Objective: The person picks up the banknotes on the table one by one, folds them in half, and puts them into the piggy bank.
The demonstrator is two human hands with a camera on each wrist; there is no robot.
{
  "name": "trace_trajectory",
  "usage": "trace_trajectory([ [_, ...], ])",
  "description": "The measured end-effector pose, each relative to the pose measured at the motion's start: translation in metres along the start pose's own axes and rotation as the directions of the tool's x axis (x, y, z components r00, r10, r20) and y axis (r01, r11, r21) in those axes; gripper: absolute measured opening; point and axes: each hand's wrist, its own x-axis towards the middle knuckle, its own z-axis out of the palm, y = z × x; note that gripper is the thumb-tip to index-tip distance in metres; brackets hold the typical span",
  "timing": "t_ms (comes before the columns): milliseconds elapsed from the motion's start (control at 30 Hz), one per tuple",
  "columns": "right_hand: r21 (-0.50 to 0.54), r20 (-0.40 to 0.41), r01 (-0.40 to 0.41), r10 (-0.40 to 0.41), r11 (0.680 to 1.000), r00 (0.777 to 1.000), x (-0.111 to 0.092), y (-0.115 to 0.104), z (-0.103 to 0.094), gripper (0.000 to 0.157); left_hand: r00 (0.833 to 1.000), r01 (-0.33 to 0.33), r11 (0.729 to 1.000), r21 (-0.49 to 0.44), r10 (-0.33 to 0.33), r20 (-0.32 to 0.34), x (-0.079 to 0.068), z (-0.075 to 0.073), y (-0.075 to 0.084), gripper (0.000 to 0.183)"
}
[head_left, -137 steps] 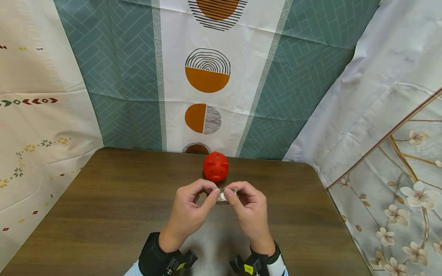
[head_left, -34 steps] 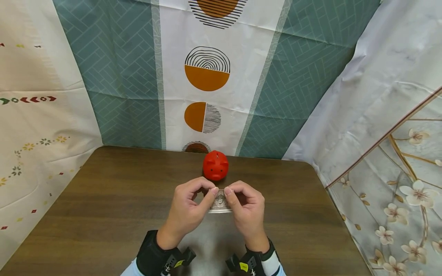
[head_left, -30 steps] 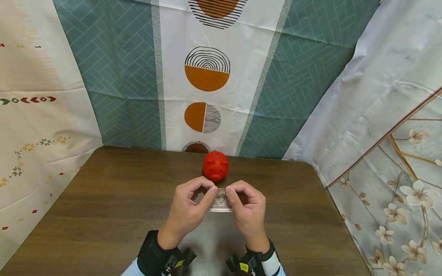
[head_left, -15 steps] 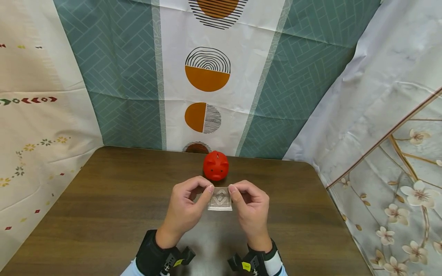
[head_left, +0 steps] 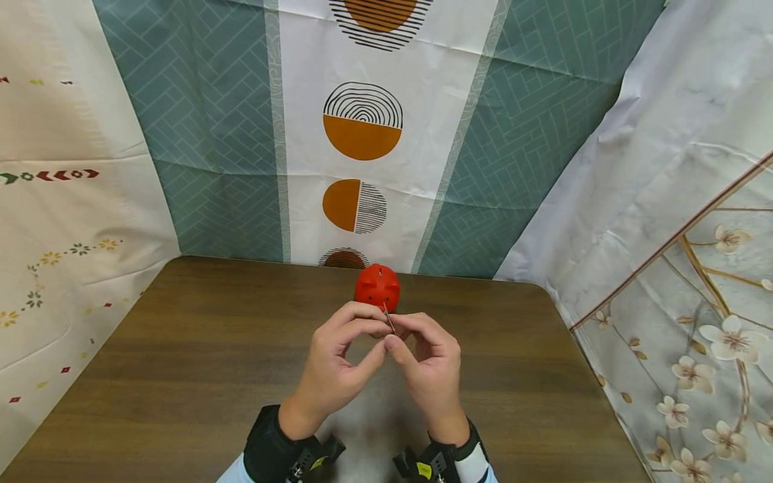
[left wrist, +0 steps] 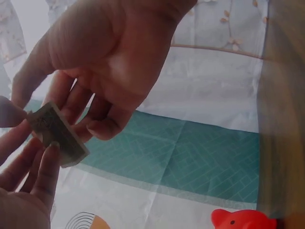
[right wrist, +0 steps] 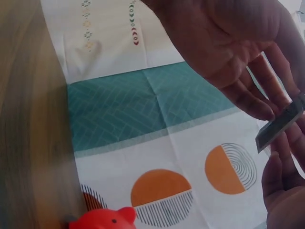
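A small folded banknote (head_left: 388,317) stands nearly edge-on in the head view, between the fingertips of both hands. My left hand (head_left: 341,359) holds it from the left with curled fingers, and my right hand (head_left: 430,365) pinches it from the right. The two thumb tips meet at its near end. In the left wrist view, the broad face of the banknote (left wrist: 59,136) shows, with right-hand fingers lying against it. The right wrist view shows the banknote (right wrist: 281,123) as a thin slanted strip. Just beyond the hands is a red piggy bank (head_left: 377,287), its slot on top.
The brown wooden table (head_left: 199,349) has its far edge right behind the piggy bank. A patterned teal and white curtain (head_left: 223,134) hangs there, with a cream cloth (head_left: 72,221) at the left and a flowered white cloth (head_left: 676,268) at the right.
The banknote was held spread flat, facing the camera; now it is folded smaller and turned edge-on. My hands have come together, thumbs touching. The piggy bank has stayed put.
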Motion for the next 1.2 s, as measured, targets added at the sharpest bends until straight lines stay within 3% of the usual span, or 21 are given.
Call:
trace_trajectory([
  [100, 0.002, -0.005, -0.041, 0.041, 0.999, 0.999, 0.0002, 0.0000, -0.0014, 0.023, 1.000, -0.002, 1.000, 0.016, 0.002, 0.007, 0.0000, -0.0020, -0.0008, 0.027],
  [167, 0.003, -0.008, -0.066, 0.066, 0.998, 0.998, 0.0005, -0.0002, -0.0021, 0.022, 0.999, 0.033, 0.999, 0.030, -0.033, -0.020, -0.0002, -0.0029, -0.0011, 0.026],
  [233, -0.003, -0.013, -0.089, 0.089, 0.996, 0.996, 0.0008, -0.0006, -0.0027, 0.020, 0.993, 0.089, 0.993, 0.075, -0.083, -0.080, -0.0007, -0.0034, -0.0011, 0.025],
  [367, -0.006, -0.001, -0.106, 0.106, 0.994, 0.994, 0.0012, -0.0011, -0.0038, 0.018, 0.963, 0.236, 0.964, 0.122, -0.214, -0.165, -0.0015, -0.0039, 0.0004, 0.023],
  [500, 0.008, 0.017, -0.141, 0.141, 0.990, 0.990, 0.0007, -0.0010, -0.0056, 0.017, 0.951, 0.299, 0.949, 0.100, -0.287, -0.115, -0.0021, -0.0041, 0.0018, 0.011],
  [600, 0.023, 0.012, -0.210, 0.210, 0.977, 0.978, 0.0002, -0.0023, -0.0071, 0.014, 0.960, 0.275, 0.955, 0.112, -0.265, -0.095, -0.0024, -0.0034, 0.0020, 0.004],
  [767, 0.044, 0.016, -0.289, 0.289, 0.956, 0.957, 0.0003, -0.0050, -0.0080, 0.009, 0.978, 0.199, 0.971, 0.134, -0.189, -0.086, -0.0030, -0.0018, 0.0026, 0.008],
  [1200, 0.029, 0.065, -0.142, 0.140, 0.989, 0.988, 0.0003, -0.0039, -0.0050, 0.015, 0.992, 0.122, 0.983, 0.139, -0.116, -0.049, -0.0036, -0.0014, 0.0019, 0.016],
])
